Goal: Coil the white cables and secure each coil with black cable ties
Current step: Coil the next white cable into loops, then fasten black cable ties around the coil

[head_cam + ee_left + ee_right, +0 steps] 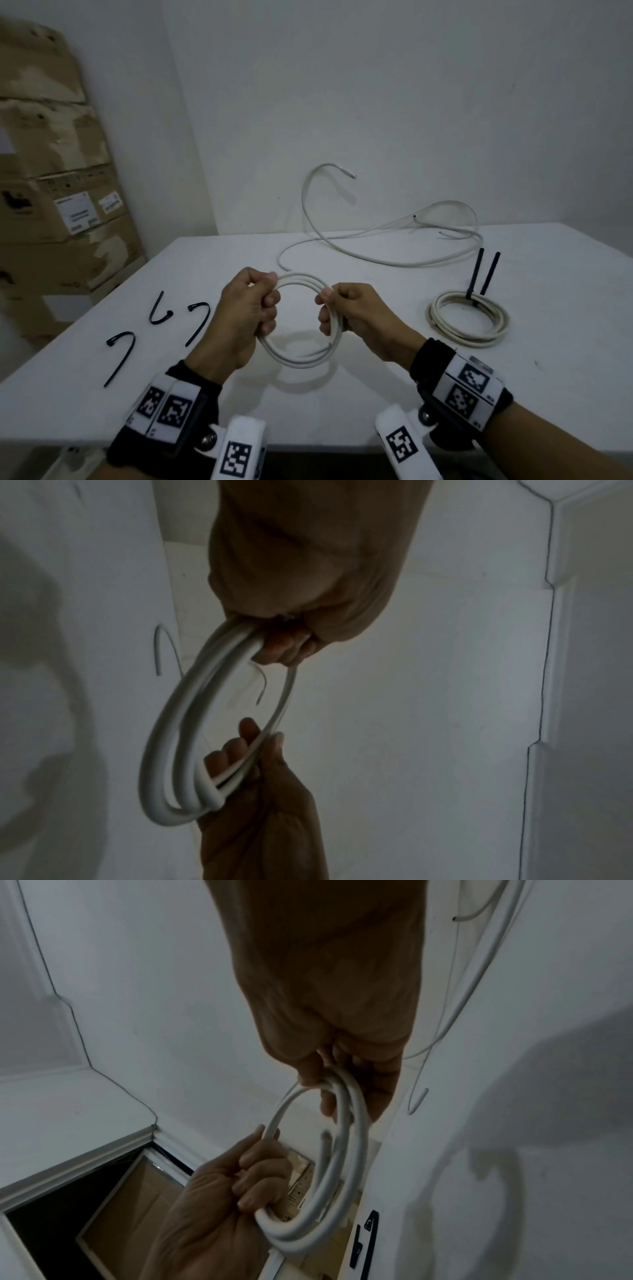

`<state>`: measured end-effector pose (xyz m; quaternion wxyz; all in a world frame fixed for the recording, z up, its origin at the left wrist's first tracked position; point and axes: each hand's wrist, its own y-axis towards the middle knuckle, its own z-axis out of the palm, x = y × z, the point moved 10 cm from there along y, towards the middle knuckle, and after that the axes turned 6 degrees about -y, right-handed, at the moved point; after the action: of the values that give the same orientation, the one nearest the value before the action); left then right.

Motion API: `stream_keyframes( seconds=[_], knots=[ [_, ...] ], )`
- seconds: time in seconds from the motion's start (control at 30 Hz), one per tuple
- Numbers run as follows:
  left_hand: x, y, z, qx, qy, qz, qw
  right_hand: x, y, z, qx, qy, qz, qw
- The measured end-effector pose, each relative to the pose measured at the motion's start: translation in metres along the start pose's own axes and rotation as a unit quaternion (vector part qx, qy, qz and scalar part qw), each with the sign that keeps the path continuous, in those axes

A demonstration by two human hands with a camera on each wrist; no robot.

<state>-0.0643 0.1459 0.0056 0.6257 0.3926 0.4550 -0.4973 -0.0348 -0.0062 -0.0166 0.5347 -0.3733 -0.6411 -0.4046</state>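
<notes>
I hold a coil of white cable (301, 361) upright just above the table, a hand on each side. My left hand (262, 305) grips its left side with the fingers curled round the loops. My right hand (330, 310) grips the right side, thumb on top. In the left wrist view the coil (161, 753) runs from my left hand (284, 647) down to my right hand (246, 753). In the right wrist view a free cable end (325, 1139) hangs inside the coil (352, 1172). Three loose black cable ties (161, 310) (198, 322) (120, 356) lie to the left.
A tied coil (467, 320) lies at the right with two black tie tails (486, 274) sticking up. Loose white cables (376, 255) sprawl at the back of the white table (376, 404), against the wall. Cardboard boxes (51, 192) are stacked at the left.
</notes>
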Motion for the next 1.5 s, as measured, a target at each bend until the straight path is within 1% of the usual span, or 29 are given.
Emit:
stream_keyframes(
  seconds=[0.1, 0.2, 0.27, 0.3, 0.37, 0.47, 0.53, 0.67, 0.7, 0.73, 0.83, 0.87, 0.9, 0.93, 0.97, 1.0, 1.07, 1.1, 1.13, 1.17, 1.2, 1.23, 1.3, 1.4, 1.47, 1.5],
  knots=[
    [-0.017, 0.005, -0.035, -0.02, 0.034, 0.018, 0.999, 0.0, 0.015, 0.024, 0.057, -0.037, 0.019, 0.998],
    [-0.036, 0.007, -0.076, -0.049, 0.068, 0.04, 0.996, -0.003, 0.036, 0.044, 0.076, -0.066, 0.043, 0.994],
    [-0.049, 0.006, -0.103, -0.067, 0.09, 0.052, 0.992, -0.005, 0.052, 0.065, 0.098, -0.145, 0.037, 0.984],
    [-0.055, 0.005, -0.115, -0.075, 0.1, 0.056, 0.991, -0.008, 0.061, 0.08, 0.12, -0.206, 0.031, 0.971],
    [-0.066, 0.002, -0.137, -0.093, 0.119, 0.064, 0.987, -0.015, 0.076, 0.115, 0.183, -0.333, 0.018, 0.925],
    [-0.075, 0.0, -0.162, -0.101, 0.141, 0.061, 0.983, -0.02, 0.096, 0.168, 0.265, -0.468, -0.022, 0.843],
    [-0.078, 0.001, -0.172, -0.098, 0.155, 0.053, 0.982, -0.019, 0.107, 0.195, 0.284, -0.542, -0.057, 0.789],
    [-0.083, 0.004, -0.183, -0.101, 0.158, 0.044, 0.981, -0.028, 0.119, 0.228, 0.299, -0.668, -0.089, 0.676],
    [-0.084, 0.005, -0.184, -0.1, 0.158, 0.042, 0.981, -0.03, 0.121, 0.233, 0.3, -0.683, -0.1, 0.659],
    [-0.083, 0.005, -0.185, -0.099, 0.159, 0.04, 0.981, -0.031, 0.123, 0.235, 0.3, -0.691, -0.112, 0.648],
    [-0.079, 0.007, -0.183, -0.096, 0.165, 0.032, 0.981, -0.031, 0.123, 0.223, 0.294, -0.713, -0.145, 0.62],
    [-0.078, 0.007, -0.18, -0.094, 0.164, 0.029, 0.981, -0.029, 0.12, 0.213, 0.289, -0.716, -0.151, 0.618],
    [-0.076, 0.008, -0.175, -0.091, 0.163, 0.026, 0.982, -0.025, 0.115, 0.2, 0.28, -0.711, -0.15, 0.628],
    [-0.075, 0.008, -0.169, -0.088, 0.161, 0.023, 0.983, -0.017, 0.109, 0.184, 0.261, -0.699, -0.145, 0.65],
    [-0.073, 0.009, -0.162, -0.083, 0.161, 0.02, 0.983, -0.006, 0.104, 0.165, 0.233, -0.677, -0.136, 0.685],
    [-0.071, 0.01, -0.153, -0.077, 0.163, 0.016, 0.984, 0.007, 0.097, 0.144, 0.196, -0.64, -0.125, 0.733],
    [-0.067, 0.012, -0.133, -0.065, 0.166, 0.008, 0.984, 0.036, 0.079, 0.097, 0.102, -0.525, -0.106, 0.839],
    [-0.064, 0.014, -0.122, -0.059, 0.167, 0.006, 0.984, 0.049, 0.067, 0.072, 0.04, -0.464, -0.107, 0.879],
    [-0.061, 0.016, -0.108, -0.054, 0.167, 0.006, 0.984, 0.059, 0.052, 0.05, -0.016, -0.411, -0.106, 0.905],
    [-0.058, 0.019, -0.094, -0.048, 0.17, 0.006, 0.984, 0.064, 0.035, 0.033, -0.055, -0.361, -0.1, 0.925],
    [-0.054, 0.022, -0.077, -0.041, 0.176, 0.007, 0.984, 0.066, 0.018, 0.023, -0.073, -0.307, -0.091, 0.944],
    [-0.05, 0.024, -0.059, -0.031, 0.184, 0.006, 0.982, 0.063, 0.003, 0.017, -0.077, -0.251, -0.082, 0.961],
    [-0.038, 0.027, -0.019, -0.004, 0.197, 0.0, 0.98, 0.054, -0.022, 0.006, -0.076, -0.168, -0.064, 0.981],
    [-0.018, 0.023, 0.044, 0.053, 0.222, -0.01, 0.974, 0.046, -0.048, -0.03, -0.111, -0.088, -0.04, 0.989],
    [-0.007, 0.016, 0.083, 0.091, 0.237, -0.014, 0.967, 0.045, -0.062, -0.064, -0.157, -0.038, -0.033, 0.986],
    [-0.002, 0.011, 0.103, 0.113, 0.245, -0.015, 0.963, 0.046, -0.068, -0.082, -0.182, -0.031, -0.037, 0.982]
  ],
)
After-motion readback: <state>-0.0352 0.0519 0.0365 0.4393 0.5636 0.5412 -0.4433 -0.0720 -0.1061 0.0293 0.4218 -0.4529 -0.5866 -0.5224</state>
